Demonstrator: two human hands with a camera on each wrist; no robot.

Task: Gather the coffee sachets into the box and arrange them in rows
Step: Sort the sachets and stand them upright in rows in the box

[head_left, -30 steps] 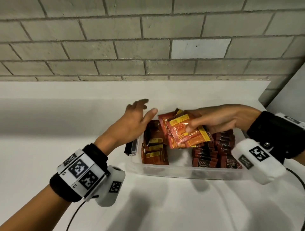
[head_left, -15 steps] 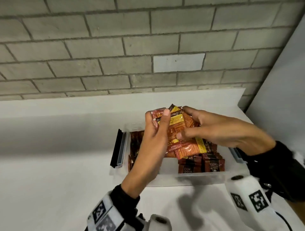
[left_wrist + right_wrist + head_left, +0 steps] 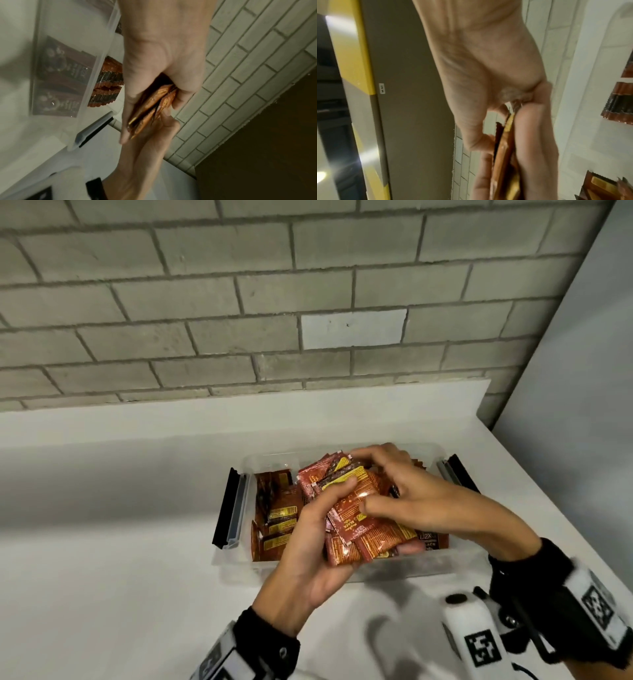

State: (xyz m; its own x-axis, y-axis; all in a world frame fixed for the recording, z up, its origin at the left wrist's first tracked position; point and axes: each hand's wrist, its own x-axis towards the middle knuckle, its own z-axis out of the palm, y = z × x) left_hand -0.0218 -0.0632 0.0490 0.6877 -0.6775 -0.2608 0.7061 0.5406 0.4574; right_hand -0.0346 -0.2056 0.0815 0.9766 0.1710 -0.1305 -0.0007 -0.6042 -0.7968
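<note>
A clear plastic box (image 3: 236, 568) with black clip handles sits on the white counter. Inside on the left stands a row of red-orange coffee sachets (image 3: 275, 522); dark brown sachets (image 3: 432, 539) stand at the right. Above the box's middle, both hands hold one bundle of red-orange sachets (image 3: 359, 522). My left hand (image 3: 318, 539) grips the bundle from the near left, thumb on top. My right hand (image 3: 407, 494) curls over its far and right side. The left wrist view shows the bundle (image 3: 150, 106) edge-on between my fingers; the right wrist view shows the bundle (image 3: 503, 152) likewise.
A grey brick wall (image 3: 239, 302) rises behind the counter's raised back ledge. A white panel (image 3: 582, 371) stands at the right, past the counter's right edge. Bare white counter (image 3: 102, 594) lies left of and in front of the box.
My left hand came in from the left and took hold of the bundle that my right hand held alone. Both hands now hold it lower, over the box's middle.
</note>
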